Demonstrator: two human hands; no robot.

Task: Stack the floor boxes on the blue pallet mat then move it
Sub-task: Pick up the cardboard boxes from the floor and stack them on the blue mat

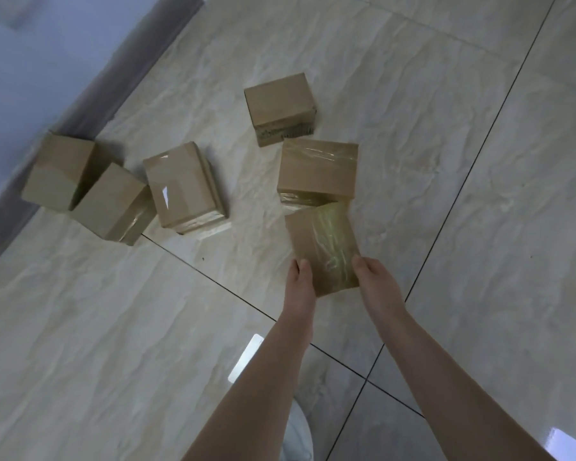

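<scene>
Several brown taped cardboard boxes lie on the tiled floor. The nearest box (321, 247) is held between my two hands: my left hand (300, 287) grips its left side and my right hand (376, 287) grips its right side. Just beyond it stands a second box (318, 169), and farther back a third box (280, 106). To the left sit a taped box (183, 186) and two more boxes (110, 202) (60, 171) close to the wall. No blue pallet mat is in view.
A dark baseboard (90, 104) and a pale wall (20, 61) run along the upper left. Glossy beige floor tiles (479, 227) with dark grout lines spread to the right and below. A white rounded shape (298, 434) shows between my forearms.
</scene>
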